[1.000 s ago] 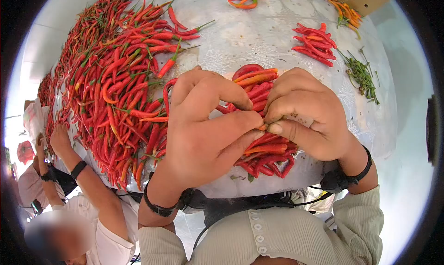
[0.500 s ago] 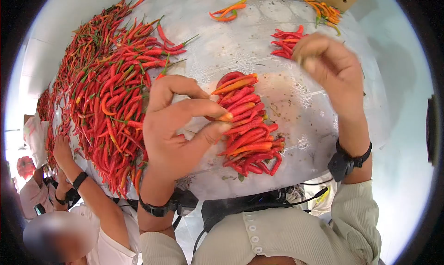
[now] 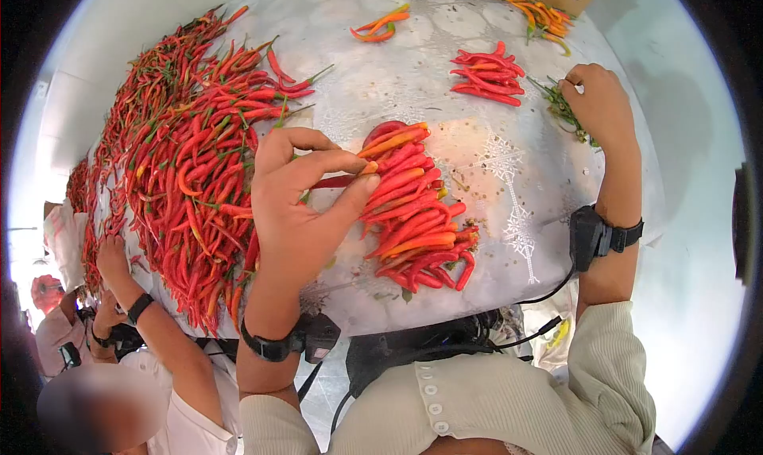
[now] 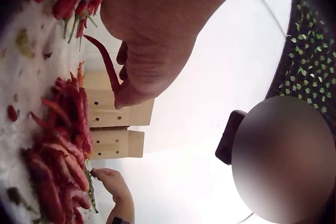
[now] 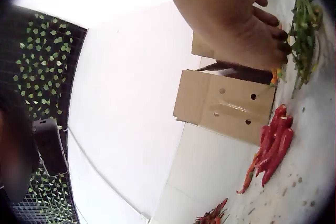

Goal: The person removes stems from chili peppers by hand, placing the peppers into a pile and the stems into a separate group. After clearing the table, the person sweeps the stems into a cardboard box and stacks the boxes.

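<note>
My left hand (image 3: 294, 209) pinches a red chili pepper (image 4: 106, 58) by its orange end between thumb and index finger, above a neat stack of stemless red chilies (image 3: 417, 224). In the left wrist view the curved pepper points away from the fingertips. Out to the right, my right hand (image 3: 602, 109) is at a small heap of green chili stems (image 3: 559, 110). Its fingers, loosely bent in the right wrist view, have their tips right beside the stems, and no pepper shows in them.
A large heap of stemmed red chilies (image 3: 191, 185) covers the table's left side. Farther back lie a small red chili pile (image 3: 489, 77), a few orange chilies (image 3: 381, 27) and more orange ones (image 3: 540, 18) by cardboard boxes (image 5: 231, 103). Another person's arm (image 3: 171, 336) reaches in at left.
Both hands worked together at a pepper over the stack; then my right hand moved away rightward to the stem heap. My left hand shifted slightly left, keeping the pepper.
</note>
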Available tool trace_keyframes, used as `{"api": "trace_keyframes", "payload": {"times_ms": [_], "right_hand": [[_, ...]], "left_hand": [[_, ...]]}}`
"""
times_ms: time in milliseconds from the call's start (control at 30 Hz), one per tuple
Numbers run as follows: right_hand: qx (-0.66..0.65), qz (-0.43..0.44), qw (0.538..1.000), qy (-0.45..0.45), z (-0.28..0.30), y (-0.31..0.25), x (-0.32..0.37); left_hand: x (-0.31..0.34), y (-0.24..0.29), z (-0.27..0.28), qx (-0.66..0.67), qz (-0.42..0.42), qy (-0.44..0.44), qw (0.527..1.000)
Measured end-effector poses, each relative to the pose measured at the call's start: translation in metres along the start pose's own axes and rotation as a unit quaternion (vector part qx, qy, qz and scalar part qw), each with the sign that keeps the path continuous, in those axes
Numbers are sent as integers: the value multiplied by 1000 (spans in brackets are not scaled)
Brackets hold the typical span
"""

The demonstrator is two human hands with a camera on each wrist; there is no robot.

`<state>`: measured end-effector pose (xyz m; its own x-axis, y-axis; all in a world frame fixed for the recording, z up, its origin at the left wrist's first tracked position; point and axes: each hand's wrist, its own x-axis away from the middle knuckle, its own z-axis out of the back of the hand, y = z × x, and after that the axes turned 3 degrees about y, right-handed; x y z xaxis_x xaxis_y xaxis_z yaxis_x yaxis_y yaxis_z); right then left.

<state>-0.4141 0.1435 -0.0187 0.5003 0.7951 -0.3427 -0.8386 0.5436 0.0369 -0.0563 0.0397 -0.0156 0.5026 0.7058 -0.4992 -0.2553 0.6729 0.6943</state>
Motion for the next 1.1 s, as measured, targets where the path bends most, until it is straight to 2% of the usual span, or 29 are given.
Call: {"api": "trace_keyframes", "payload": {"times_ms": [33,67,133,200,267,333,433,533,733,833,933,1100], "right_hand": [[10,0,1000,12,2,-4,1],[-45,29,995,85,3,-10,1],[-154,88,957,230,9,-33,-1],[-359,117,910,171,22,-77,17],[-509,193,839,27,35,-112,37],[-568,248,783,-50,35,-134,51],[-556,281,780,-64,27,-146,59],[-575,251,772,-104,27,-147,60],[-573,222,783,-99,27,-137,54],[-579,187,787,-105,25,-127,49],[-574,182,795,-75,19,-123,46],[-568,168,797,-116,11,-119,42]], "left_hand": [[0,0,-1,4,5,1,1000],[0,0,-1,-14,-9,0,1000],[-1,2,-1,-51,-37,0,998],[-2,3,-3,-67,-77,5,995],[-2,4,-4,-80,-105,4,991],[-2,5,-4,-88,-119,5,989],[-2,4,-4,-83,-140,4,987],[-3,5,-3,-130,-179,7,975],[-6,10,11,-160,-104,-1,982],[-3,-5,18,-138,-68,12,988],[-4,-9,20,-109,-37,18,993],[-5,-11,14,-107,-16,-8,994]]}}
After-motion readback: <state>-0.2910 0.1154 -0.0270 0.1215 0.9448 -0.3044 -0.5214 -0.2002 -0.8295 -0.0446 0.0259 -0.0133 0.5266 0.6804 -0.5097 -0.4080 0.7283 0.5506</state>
